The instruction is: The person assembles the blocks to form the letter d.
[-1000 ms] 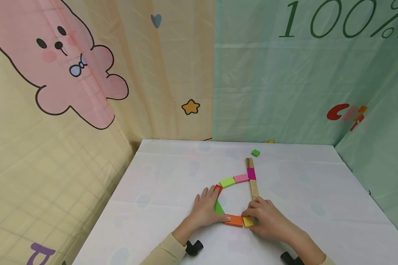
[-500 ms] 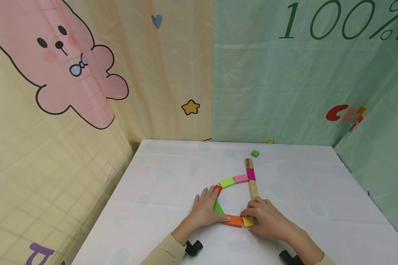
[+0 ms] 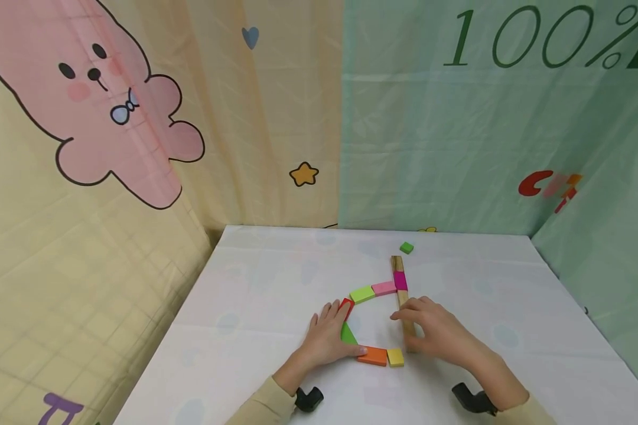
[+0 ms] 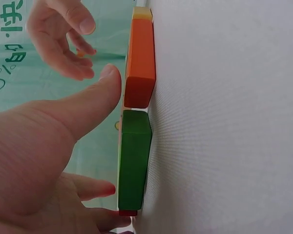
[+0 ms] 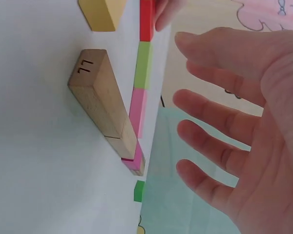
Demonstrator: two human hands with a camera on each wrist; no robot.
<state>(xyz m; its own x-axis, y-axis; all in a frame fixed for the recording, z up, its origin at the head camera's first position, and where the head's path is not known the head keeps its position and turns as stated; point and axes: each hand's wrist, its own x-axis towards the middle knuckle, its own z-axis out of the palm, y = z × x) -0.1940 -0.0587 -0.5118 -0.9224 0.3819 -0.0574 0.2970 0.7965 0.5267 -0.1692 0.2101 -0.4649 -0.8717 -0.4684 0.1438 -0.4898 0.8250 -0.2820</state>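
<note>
Coloured wooden blocks lie end to end in a curved outline on the white table. My left hand (image 3: pixel 326 336) spreads over its left side, fingertips at the red block (image 3: pixel 347 307) and thumb by the orange block (image 3: pixel 372 355). The green block (image 4: pixel 135 161) lies between them. A small yellow block (image 3: pixel 396 358) sits beside the orange one. My right hand (image 3: pixel 441 330) hovers with parted fingers above a straight row of natural wooden blocks (image 5: pixel 98 92), partly covering it in the head view. In the right wrist view, nothing is between its fingers.
Lime (image 3: pixel 363 294) and pink blocks (image 3: pixel 384 288) form the far side of the curve, meeting the row near a magenta block (image 3: pixel 400 280). A loose green block (image 3: pixel 406 248) lies near the table's back edge. Printed curtains (image 3: pixel 276 118) hang behind.
My right hand has let go near the yellow block and lifted up and slightly away, its fingers spreading. More of the row's near end now shows. The left hand stays in place.
</note>
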